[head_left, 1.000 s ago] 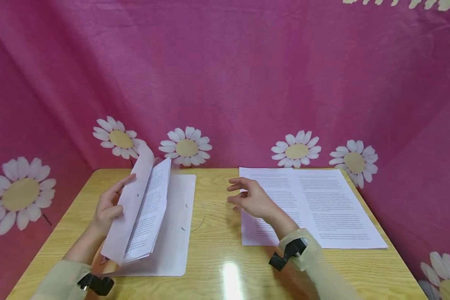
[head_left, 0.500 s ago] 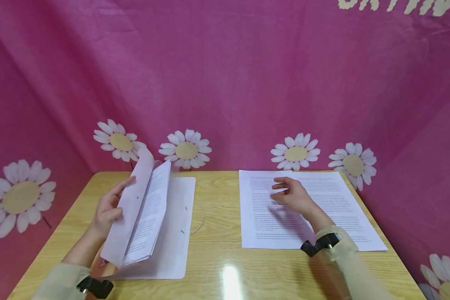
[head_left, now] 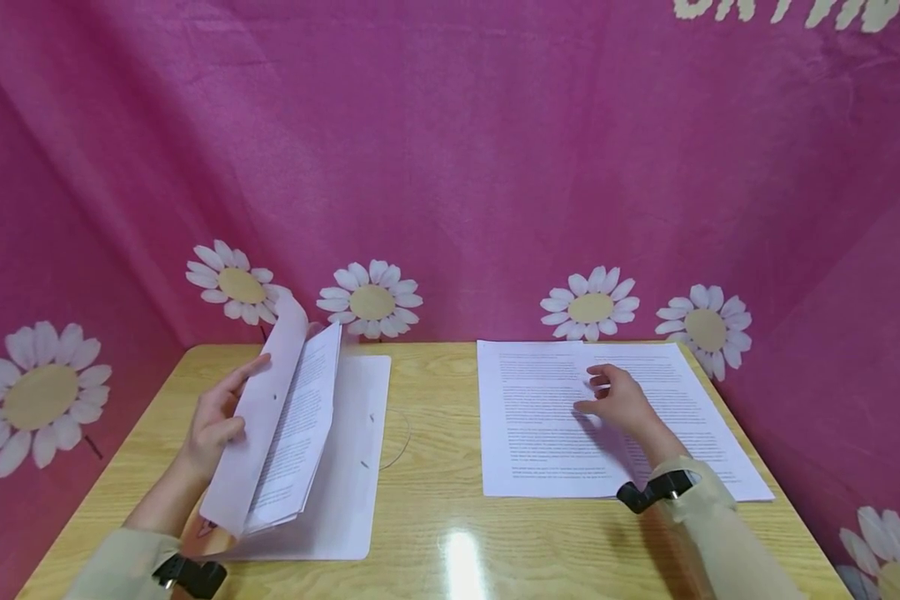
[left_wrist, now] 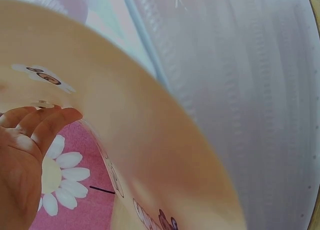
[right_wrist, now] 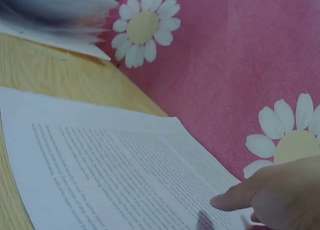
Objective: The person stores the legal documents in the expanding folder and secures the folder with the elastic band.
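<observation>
Pretty basic light wood-grain table, grain's showing. There's a white folder lying open on the left and some printed sheets flat on the right, reaching the back edge.

No wording is securely legible. Typed lines cover the near printed sheet under and left of the right hand, the neighbouring printed sheet to its right, and the folder pages right of the left hand (all too small or slanted). Pale lettering, above and beyond the right hand on the magenta curtain, is cropped.
</observation>
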